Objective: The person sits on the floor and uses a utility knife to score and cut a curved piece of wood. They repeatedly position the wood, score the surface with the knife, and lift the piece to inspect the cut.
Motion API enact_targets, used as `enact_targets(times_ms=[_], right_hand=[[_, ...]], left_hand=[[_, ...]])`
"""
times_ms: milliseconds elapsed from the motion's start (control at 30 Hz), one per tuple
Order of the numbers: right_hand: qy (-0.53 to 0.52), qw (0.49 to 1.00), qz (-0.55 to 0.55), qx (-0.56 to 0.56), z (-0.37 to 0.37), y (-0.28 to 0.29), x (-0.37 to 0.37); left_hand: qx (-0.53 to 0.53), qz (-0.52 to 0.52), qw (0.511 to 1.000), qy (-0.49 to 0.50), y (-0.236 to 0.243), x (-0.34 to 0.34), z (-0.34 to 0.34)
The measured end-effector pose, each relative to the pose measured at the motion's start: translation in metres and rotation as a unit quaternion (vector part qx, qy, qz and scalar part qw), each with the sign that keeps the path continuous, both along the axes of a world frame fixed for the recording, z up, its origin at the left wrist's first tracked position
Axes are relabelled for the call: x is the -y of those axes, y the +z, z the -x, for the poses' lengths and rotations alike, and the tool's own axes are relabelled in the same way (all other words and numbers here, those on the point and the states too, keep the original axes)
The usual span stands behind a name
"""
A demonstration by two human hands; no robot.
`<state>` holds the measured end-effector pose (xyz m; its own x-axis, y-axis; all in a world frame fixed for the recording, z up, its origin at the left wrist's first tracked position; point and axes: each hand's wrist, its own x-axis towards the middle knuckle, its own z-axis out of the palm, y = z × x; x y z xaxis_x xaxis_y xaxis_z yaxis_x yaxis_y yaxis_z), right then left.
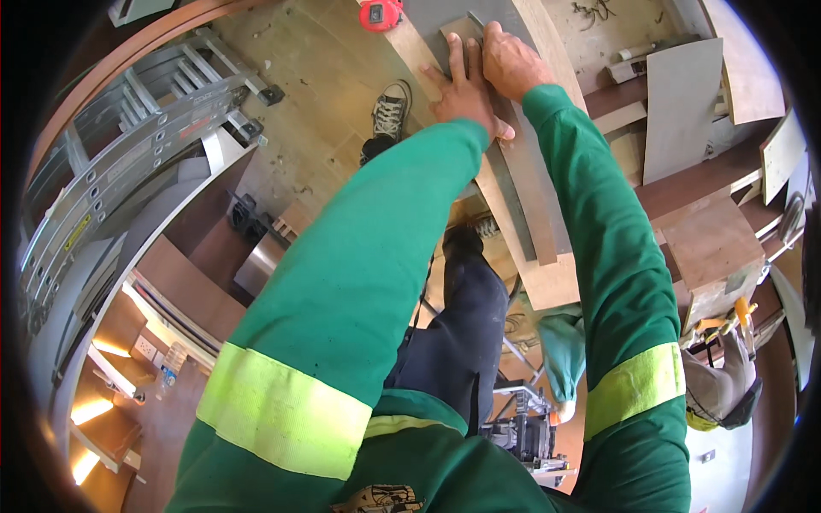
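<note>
A narrow wooden strip (534,201) lies lengthwise on a grey-topped board (554,291) with pale wood edges. My left hand (463,90) presses on the strip near its far end, fingers stretched and spread, thumb out toward the right. Close beside it, my right hand (513,64) is closed, its fingers curled at the strip's right edge. A thin grey metal piece (475,17) shows just beyond those fingers; most of what they hold is hidden. A red tape measure (380,14) sits on the board's far left edge.
An aluminium ladder (128,162) lies along the left, above a brown cabinet (188,274). Boards and a grey panel (682,111) stand at the right near a wooden box (714,244). Below the board is a black-and-silver machine (522,427). A sneaker (392,111) is on the tiled floor.
</note>
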<state>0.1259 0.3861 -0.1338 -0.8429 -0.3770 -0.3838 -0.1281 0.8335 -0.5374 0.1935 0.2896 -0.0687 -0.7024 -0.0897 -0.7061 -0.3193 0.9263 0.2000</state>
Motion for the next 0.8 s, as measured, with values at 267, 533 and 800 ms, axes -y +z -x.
enact_targets(times_ms=[267,533,800], right_hand=[[-0.002,1.000,0.012,-0.028,-0.005,-0.007,-0.005],[0.019,0.989,-0.015,-0.149,-0.016,-0.039,-0.005],[0.067,0.990,-0.035,-0.119,-0.007,-0.042,-0.008]], left_hand=[[-0.015,0.004,0.999,-0.029,-0.011,0.003,-0.007],[-0.047,-0.006,0.999,-0.017,-0.009,0.001,-0.002],[-0.087,-0.071,0.994,0.012,0.003,0.005,-0.001]])
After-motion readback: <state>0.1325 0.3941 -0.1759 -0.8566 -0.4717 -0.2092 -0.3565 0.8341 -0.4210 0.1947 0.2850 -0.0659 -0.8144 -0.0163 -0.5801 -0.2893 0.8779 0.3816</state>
